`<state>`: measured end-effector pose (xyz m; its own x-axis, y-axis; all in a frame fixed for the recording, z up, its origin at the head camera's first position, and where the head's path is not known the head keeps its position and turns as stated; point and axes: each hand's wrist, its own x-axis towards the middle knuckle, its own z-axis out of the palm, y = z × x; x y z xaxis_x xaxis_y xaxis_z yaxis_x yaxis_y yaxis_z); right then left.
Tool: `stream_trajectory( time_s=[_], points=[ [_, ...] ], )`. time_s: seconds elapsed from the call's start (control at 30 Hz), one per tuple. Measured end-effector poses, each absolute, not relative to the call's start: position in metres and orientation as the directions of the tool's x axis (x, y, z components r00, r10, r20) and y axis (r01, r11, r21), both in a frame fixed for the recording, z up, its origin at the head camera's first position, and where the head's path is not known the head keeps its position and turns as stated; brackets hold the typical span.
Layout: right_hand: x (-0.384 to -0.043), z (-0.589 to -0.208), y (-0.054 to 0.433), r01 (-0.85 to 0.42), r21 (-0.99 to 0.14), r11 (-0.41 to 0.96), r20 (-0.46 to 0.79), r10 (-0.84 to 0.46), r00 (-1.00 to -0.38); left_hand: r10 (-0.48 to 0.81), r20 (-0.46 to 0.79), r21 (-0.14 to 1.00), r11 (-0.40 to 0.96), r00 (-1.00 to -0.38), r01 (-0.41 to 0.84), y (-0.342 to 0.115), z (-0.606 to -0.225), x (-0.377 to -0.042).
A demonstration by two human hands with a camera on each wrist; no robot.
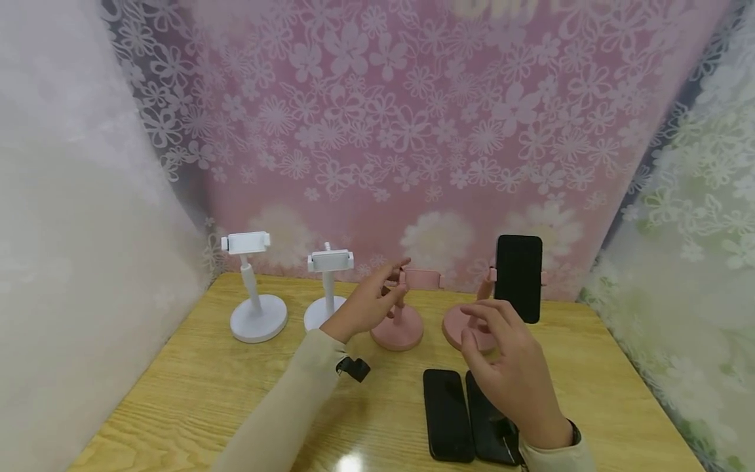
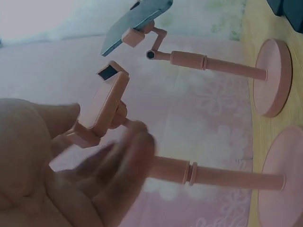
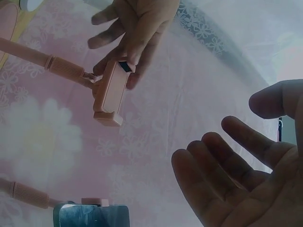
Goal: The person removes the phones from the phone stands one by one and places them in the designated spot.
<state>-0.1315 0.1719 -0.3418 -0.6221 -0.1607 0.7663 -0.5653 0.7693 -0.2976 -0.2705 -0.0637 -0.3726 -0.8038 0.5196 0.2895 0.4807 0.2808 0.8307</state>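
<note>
My left hand reaches to the nearer-middle pink phone stand and pinches one end of its phone clamp. In the left wrist view the thumb lies against that end of the clamp, with blurred fingers around the joint behind it. The clamp holds no phone. My right hand hovers in front of the other pink phone stand, holding nothing. Its fingers are spread and gently bent in the right wrist view. That second stand carries a dark phone upright in its clamp.
Two black phones lie side by side on the wooden table, the left phone in full sight and the right phone partly behind my right hand. To the left stand two white phone stands. A floral pink curtain hangs behind the table.
</note>
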Motion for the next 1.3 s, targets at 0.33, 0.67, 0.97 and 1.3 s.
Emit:
stream_trajectory(
  time_s=[0.33,0.67,0.97,1.3],
  points=[
    [-0.134,-0.343,0.169,-0.564,-0.288,0.774,0.773,-0.16,-0.614,0.34,0.517,0.641,0.455,-0.786,0.618,-0.119,-0.348,-0.201],
    [-0.137,-0.347,0.165,-0.589,-0.276,0.76,0.773,-0.189,-0.605,0.318,0.4,0.507,0.704,-0.859,0.497,-0.167,-0.339,-0.182],
    [-0.14,-0.353,0.158,-0.581,-0.294,0.759,0.76,-0.183,-0.624,0.345,0.368,0.483,0.723,-0.863,0.495,-0.166,-0.341,-0.176],
    [-0.142,-0.357,0.154,-0.564,-0.317,0.762,0.737,-0.177,-0.652,0.414,0.24,0.463,0.746,-0.878,0.478,-0.17,-0.343,-0.18]
  ],
)
